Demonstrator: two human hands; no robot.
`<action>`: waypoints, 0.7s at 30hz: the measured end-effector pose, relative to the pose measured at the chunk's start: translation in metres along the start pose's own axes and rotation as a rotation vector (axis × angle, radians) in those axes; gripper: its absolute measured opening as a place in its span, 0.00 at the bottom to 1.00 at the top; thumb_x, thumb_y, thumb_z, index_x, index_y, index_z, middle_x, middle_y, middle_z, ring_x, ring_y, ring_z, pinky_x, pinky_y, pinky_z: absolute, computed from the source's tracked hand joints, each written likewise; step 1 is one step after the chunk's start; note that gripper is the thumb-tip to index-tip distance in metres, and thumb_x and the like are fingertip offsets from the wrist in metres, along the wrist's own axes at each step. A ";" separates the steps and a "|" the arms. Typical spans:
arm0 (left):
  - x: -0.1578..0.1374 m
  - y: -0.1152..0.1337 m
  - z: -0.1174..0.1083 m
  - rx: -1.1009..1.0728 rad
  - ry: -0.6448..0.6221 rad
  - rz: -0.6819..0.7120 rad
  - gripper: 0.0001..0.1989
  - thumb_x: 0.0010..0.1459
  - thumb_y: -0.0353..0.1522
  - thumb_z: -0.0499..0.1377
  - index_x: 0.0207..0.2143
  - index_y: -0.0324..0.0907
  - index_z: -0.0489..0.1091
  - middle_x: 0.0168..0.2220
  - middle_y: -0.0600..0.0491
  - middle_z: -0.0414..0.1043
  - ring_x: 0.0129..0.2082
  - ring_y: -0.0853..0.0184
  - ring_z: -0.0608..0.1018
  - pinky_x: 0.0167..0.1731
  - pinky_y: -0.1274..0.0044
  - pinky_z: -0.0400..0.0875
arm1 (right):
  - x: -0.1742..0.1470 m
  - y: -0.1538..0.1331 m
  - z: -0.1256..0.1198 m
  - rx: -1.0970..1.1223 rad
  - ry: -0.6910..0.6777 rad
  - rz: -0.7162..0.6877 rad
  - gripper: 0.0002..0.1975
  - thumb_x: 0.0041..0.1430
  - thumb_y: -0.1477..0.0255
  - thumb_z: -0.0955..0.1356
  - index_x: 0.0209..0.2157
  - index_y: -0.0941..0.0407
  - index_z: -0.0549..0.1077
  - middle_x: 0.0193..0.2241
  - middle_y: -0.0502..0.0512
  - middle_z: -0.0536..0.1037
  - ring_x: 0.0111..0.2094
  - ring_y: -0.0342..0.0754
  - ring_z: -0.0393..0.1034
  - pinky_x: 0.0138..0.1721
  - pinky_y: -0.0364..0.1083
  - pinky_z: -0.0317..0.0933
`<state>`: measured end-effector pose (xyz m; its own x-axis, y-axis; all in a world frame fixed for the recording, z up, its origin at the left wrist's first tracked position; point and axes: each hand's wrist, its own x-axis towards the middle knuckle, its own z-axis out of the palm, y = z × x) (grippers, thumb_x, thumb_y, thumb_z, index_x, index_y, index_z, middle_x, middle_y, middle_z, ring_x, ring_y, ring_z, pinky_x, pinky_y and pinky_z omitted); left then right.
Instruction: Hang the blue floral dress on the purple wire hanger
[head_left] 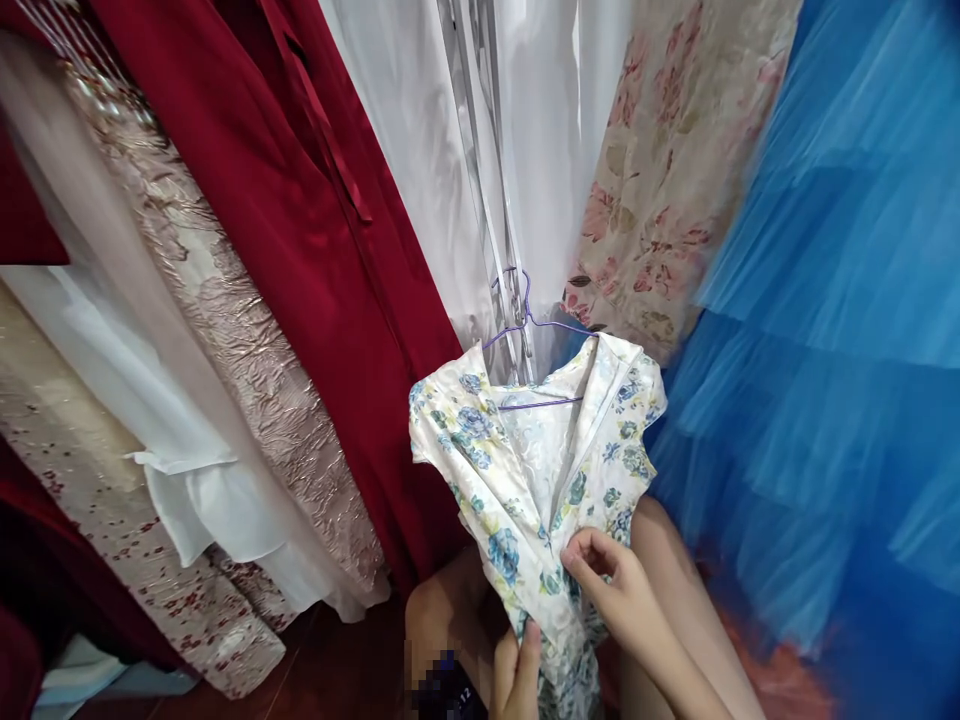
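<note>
A: Since we are starting close up, what is the left hand (517, 675) doing?

B: It is staying low, and its thumb and finger are pinching the left edge of the flowery dress (502, 550). Part of that hand is hiding past the bottom of the view.

A: And the right hand (619, 590)?

B: Its thumb and pointing finger are nearly meeting, and they are pinching the cloth just under the bottom of the V-shaped opening.

A: Which hand is lying nearer that opening?

B: The right one. The opening is running up and away from its fingertips, toward the neck. The whole dress is lying that long way too, with its shoulders pointing away and its skirt coming down between the person's knees (667, 550).

A: What is sitting farther up?

B: A purple hanger (528, 318) is going through the shoulders. Its bar is crossing the opening, so it is standing in the way up there. White ribbons (505, 215) are dangling by the hook; I can't tell if they are catching on it.

A: What is hanging around it?

B: Red cloth (352, 330) is hanging on the left, blue ruffles (825, 300) on the right. White cloth (405, 120) and pink-flowered cloth (660, 190) are hanging behind.
</note>
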<state>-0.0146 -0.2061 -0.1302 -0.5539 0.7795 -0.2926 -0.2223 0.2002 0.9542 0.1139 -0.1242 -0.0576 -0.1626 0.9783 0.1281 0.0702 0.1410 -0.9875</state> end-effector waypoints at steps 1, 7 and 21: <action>-0.001 0.002 -0.001 0.002 -0.016 0.006 0.37 0.40 0.59 0.65 0.42 0.39 0.77 0.47 0.47 0.77 0.55 0.51 0.72 0.51 0.73 0.69 | -0.003 0.002 0.001 0.009 -0.009 0.012 0.16 0.60 0.58 0.68 0.30 0.57 0.69 0.26 0.50 0.68 0.29 0.45 0.62 0.31 0.44 0.56; -0.009 0.016 -0.002 0.095 -0.148 0.128 0.35 0.41 0.60 0.63 0.37 0.38 0.79 0.41 0.45 0.78 0.51 0.52 0.74 0.49 0.73 0.69 | -0.012 -0.008 0.003 0.040 -0.065 0.042 0.17 0.59 0.58 0.69 0.28 0.56 0.64 0.23 0.46 0.61 0.26 0.43 0.56 0.28 0.43 0.51; 0.012 0.031 -0.020 0.099 0.095 0.064 0.28 0.48 0.54 0.63 0.39 0.39 0.76 0.47 0.44 0.77 0.55 0.51 0.73 0.55 0.69 0.67 | -0.017 -0.018 -0.010 0.001 -0.036 -0.029 0.13 0.60 0.68 0.66 0.25 0.55 0.59 0.23 0.46 0.60 0.27 0.43 0.55 0.29 0.42 0.51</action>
<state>-0.0435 -0.2024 -0.1057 -0.6390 0.7335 -0.2314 -0.1064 0.2137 0.9711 0.1251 -0.1422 -0.0412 -0.2000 0.9678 0.1529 0.0645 0.1687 -0.9836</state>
